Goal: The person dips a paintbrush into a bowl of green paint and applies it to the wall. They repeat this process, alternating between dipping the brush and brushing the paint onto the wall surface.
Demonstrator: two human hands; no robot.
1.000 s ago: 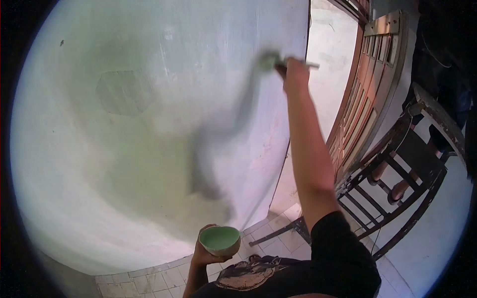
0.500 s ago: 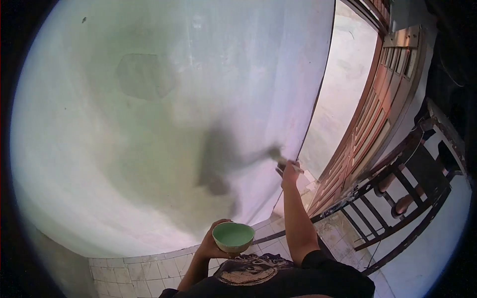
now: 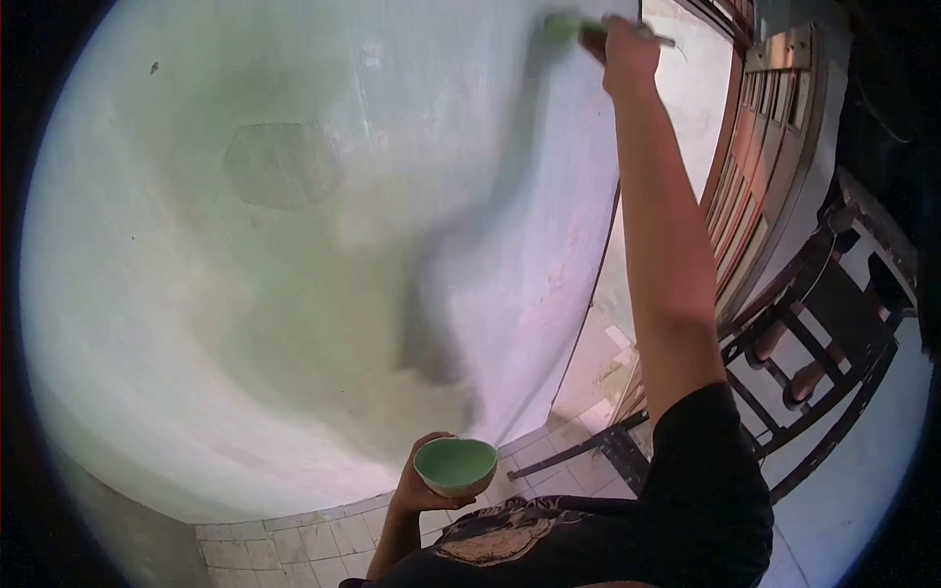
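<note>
Fingers of right hand (image 3: 632,57) grip green-headed brush (image 3: 563,26), 1 o'clock, arm (image 3: 671,260) extended, likely for reach; left hand (image 3: 416,487) cups round green-lined bowl (image 3: 467,490), 6 o'clock, mouth up, presumably against spills.

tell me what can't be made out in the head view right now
Brush: bristles blurred in head view; contact with the wall unclear.
Left hand: partly hidden by the bowl, head view.
Other person's legs: body above lost in darkness at head view's right.
</note>
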